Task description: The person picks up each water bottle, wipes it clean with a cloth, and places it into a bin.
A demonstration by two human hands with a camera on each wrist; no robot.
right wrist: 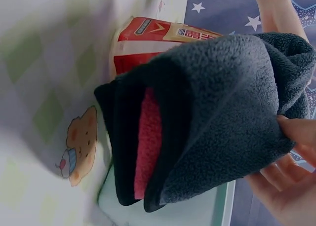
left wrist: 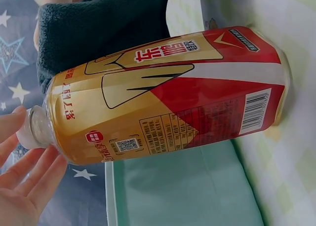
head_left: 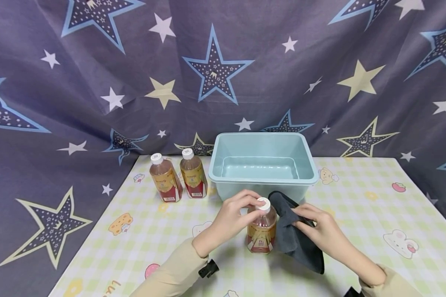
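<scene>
Curtain point(head_left: 134, 115): hangs across the rear; printed with stars in blue, white and yellow.
Table point(head_left: 360, 206): lies in front of the curtain; shows green-and-white check with cartoon prints.
Tub point(head_left: 262, 181): sits at the rear of the table; light blue, rectangular, open at the top.
Cloth point(head_left: 291, 233): hangs folded at the tub's front; dark grey, with a pink-red inner face. Contact with the bottle: cannot tell.
Bottle point(head_left: 260, 237): upright in front of the tub, just left of the cloth; labelled red and gold.
Other bottles point(head_left: 166, 185): two, upright on the table, left of the tub.
Left hand point(head_left: 236, 212): grips the bottle at cap and neck, between thumb and fingers.
Right hand point(head_left: 319, 229): pinches the cloth between thumb and fingers.
Cap point(head_left: 264, 202): white, seated on the bottle.
</scene>
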